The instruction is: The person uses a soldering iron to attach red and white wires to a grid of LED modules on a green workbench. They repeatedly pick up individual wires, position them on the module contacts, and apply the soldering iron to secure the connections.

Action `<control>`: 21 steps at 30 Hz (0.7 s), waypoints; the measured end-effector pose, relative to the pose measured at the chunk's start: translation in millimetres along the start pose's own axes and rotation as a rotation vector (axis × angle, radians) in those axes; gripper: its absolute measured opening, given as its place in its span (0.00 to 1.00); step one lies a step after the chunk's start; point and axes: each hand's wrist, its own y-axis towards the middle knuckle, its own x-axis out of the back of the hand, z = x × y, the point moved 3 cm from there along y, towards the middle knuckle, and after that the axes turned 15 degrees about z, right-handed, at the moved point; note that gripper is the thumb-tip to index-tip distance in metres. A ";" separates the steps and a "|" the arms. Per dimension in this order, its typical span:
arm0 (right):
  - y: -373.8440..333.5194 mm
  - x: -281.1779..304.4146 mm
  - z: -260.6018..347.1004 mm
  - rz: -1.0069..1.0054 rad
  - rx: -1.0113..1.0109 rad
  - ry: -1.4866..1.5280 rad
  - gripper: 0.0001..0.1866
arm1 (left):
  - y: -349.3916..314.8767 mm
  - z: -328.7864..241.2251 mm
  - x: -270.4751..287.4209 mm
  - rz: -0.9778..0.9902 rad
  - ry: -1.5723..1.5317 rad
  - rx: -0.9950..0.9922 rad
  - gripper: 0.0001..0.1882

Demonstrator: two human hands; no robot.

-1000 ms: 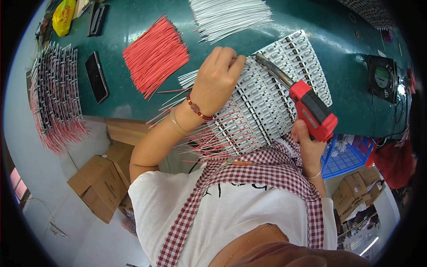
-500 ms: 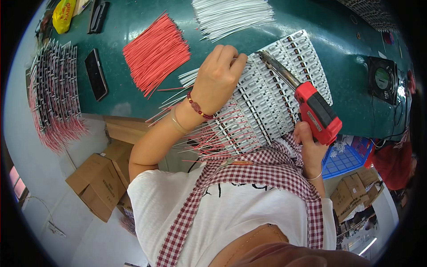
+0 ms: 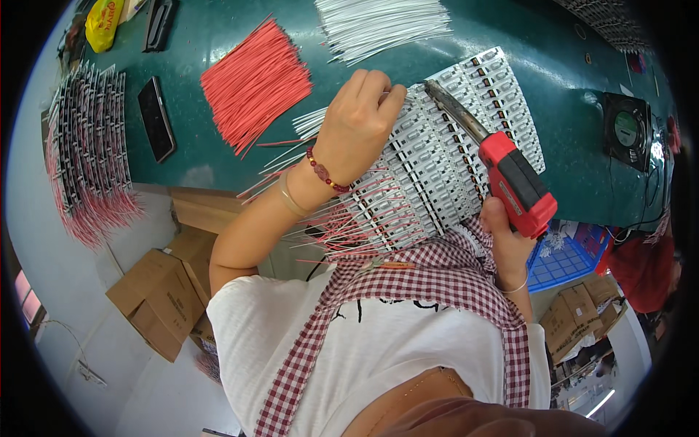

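Note:
My right hand (image 3: 507,237) grips a red and black soldering gun (image 3: 515,175) by its handle. The gun's dark metal tip points up and left, at the far edge of a panel of small white circuit boards (image 3: 466,120). Just left of that tip, my left hand (image 3: 358,120) is closed in a pinch over the panel, apparently on a thin wire that its fingers mostly hide. White wires (image 3: 309,122) stick out to the left from under this hand. Red and white wires (image 3: 357,218) fan out from the panel's near left side.
On the green table (image 3: 196,175) lie a pile of red wires (image 3: 255,84), a pile of white wires (image 3: 382,25) and a phone (image 3: 156,120). Wired boards (image 3: 87,146) hang at the left edge. A round black device (image 3: 626,130) stands right, above a blue basket (image 3: 557,262). Cardboard boxes (image 3: 160,298) stand below.
The soldering gun and my right hand have shifted very slightly up and left. My left hand keeps its pinch in nearly the same place.

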 end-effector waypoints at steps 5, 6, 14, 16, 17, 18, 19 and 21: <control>-5.3 1.0 -12.4 -0.020 0.022 -0.014 0.14 | 0.7 -1.7 -0.2 0.002 0.003 0.002 0.17; -3.3 1.6 -7.1 -0.007 0.047 0.004 0.14 | 1.3 -1.9 -0.2 -0.003 0.003 0.000 0.17; -7.8 -0.1 8.4 0.001 0.081 0.327 0.23 | 1.9 -4.6 2.6 -0.052 0.122 -0.037 0.15; -9.8 1.3 4.7 0.012 0.088 0.305 0.24 | 0.7 -8.3 5.7 -0.097 0.125 -0.064 0.15; -10.7 1.5 1.5 0.020 0.076 0.307 0.24 | -0.4 -11.0 5.0 -0.071 0.108 -0.068 0.16; -12.0 1.0 -3.1 0.029 0.064 0.308 0.23 | -1.9 -14.5 4.1 -0.045 0.091 -0.072 0.16; -12.8 -0.2 -8.0 0.039 0.054 0.309 0.23 | -2.9 -15.9 3.0 -0.021 0.075 -0.075 0.16; -16.3 -1.6 -23.3 0.025 0.059 0.205 0.22 | -2.8 -15.1 -0.8 -0.016 0.060 -0.060 0.16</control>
